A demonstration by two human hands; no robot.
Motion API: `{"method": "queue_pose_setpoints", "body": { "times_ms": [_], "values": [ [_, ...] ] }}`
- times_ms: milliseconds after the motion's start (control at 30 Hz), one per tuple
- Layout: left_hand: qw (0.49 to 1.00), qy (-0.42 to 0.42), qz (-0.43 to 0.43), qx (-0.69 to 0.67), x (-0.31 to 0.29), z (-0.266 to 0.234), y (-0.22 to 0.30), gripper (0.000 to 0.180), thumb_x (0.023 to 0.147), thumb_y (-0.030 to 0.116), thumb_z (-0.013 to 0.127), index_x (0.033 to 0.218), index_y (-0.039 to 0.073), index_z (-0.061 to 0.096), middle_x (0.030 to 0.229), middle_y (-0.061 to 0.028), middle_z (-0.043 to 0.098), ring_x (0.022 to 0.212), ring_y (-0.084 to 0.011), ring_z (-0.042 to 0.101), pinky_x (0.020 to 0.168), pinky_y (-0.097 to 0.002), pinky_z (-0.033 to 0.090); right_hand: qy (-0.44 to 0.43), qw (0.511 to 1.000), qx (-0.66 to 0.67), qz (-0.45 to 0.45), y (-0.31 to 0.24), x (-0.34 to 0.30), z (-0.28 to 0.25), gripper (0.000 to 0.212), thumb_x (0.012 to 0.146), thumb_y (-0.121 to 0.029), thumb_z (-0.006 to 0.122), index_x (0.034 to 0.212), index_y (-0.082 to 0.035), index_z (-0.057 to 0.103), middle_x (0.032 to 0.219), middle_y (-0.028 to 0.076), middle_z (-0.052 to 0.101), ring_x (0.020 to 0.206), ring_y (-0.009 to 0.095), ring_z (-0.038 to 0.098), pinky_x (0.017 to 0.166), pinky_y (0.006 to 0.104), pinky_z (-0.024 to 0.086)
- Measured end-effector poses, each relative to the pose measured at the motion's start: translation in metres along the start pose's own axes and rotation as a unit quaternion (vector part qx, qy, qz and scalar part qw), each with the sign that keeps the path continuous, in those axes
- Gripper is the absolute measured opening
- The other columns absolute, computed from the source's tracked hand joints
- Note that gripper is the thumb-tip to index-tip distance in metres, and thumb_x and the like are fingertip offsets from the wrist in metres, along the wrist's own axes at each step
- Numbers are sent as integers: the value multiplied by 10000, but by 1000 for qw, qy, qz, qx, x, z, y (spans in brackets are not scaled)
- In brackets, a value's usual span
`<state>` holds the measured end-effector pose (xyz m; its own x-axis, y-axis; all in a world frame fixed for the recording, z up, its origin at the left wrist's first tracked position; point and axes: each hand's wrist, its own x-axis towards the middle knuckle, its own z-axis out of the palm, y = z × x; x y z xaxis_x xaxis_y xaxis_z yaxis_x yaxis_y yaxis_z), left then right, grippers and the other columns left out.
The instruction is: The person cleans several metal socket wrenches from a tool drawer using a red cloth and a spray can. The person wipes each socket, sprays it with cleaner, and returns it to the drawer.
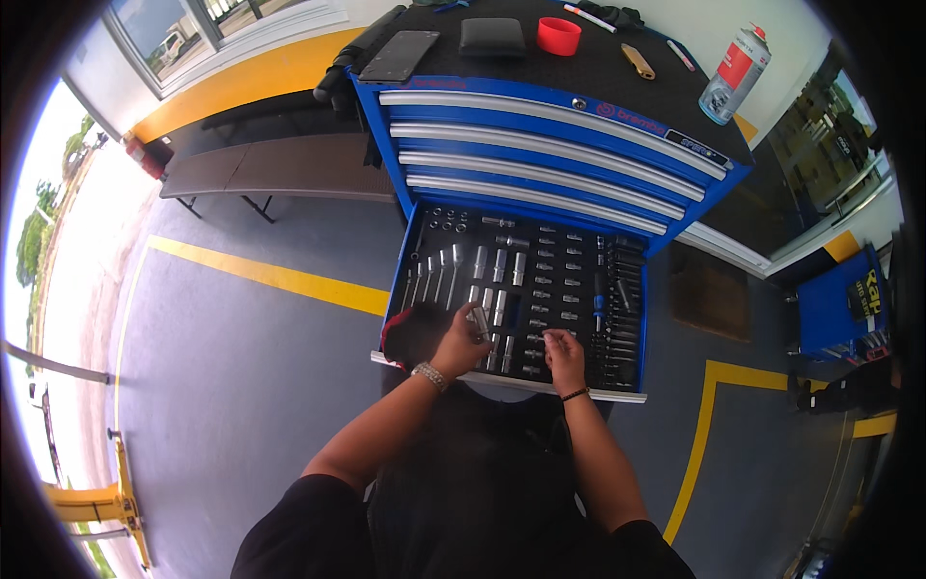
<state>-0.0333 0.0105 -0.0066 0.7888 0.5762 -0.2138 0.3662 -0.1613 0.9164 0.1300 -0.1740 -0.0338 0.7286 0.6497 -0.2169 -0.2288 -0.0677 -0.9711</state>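
Observation:
An open drawer [521,384] of the blue tool chest [386,154] lies before me, its black foam tray holding rows of silver sockets. My left hand [459,347] is closed over the left-middle part, with a long silver socket [480,322] tilted between its fingers. To the right, my right hand [565,361] hovers over the front of the short-socket rows. Its thumb and fingers are pinched together, and whatever they hold is too small to make out. Beside my left hand rests a black cloth item with a red edge [410,333]. A blue-handled driver [598,297] lies further right.
On the chest top are a phone [400,56], black case [492,37], red ring-shaped item [558,36], folding knife [638,62] and spray can [735,75]. A brown bench [280,166] stands left. At right are a blue cabinet [839,299] and another person's dark-clothed leg [849,394].

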Motion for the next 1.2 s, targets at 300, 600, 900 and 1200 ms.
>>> {"method": "queue_pose_setpoints", "body": {
  "times_ms": [300,600,900,1200],
  "values": [
    [982,-70,101,146,42,17,33,941,712,72,760,1483,68,220,883,-150,675,838,-351,694,785,-414,564,33,997,61,14,12,0,-8,141,957,-185,646,982,-46,646,661,-32,491,537,43,418,460,207,317],
    [880,-118,72,455,83,27,50,980,650,490,829,1485,175,424,1490,-157,359,1398,-388,378,1111,-577,312,32,995,83,37,12,-2,-10,156,964,-207,648,981,-52,650,710,-53,491,579,27,419,484,195,318],
    [873,-141,115,452,83,14,43,1005,690,473,850,1527,197,369,1486,-134,397,1419,-369,345,1126,-569,313,14,996,64,55,-5,-5,-8,199,979,-260,622,974,-62,646,714,-54,517,622,36,461,550,212,376],
    [842,-165,127,498,91,12,49,912,692,548,816,1471,220,474,1438,-116,443,1378,-341,402,1097,-590,331,6,989,114,90,-3,-2,-9,201,977,-258,628,972,-57,644,729,-57,512,623,31,454,541,208,366]
  ]
}}
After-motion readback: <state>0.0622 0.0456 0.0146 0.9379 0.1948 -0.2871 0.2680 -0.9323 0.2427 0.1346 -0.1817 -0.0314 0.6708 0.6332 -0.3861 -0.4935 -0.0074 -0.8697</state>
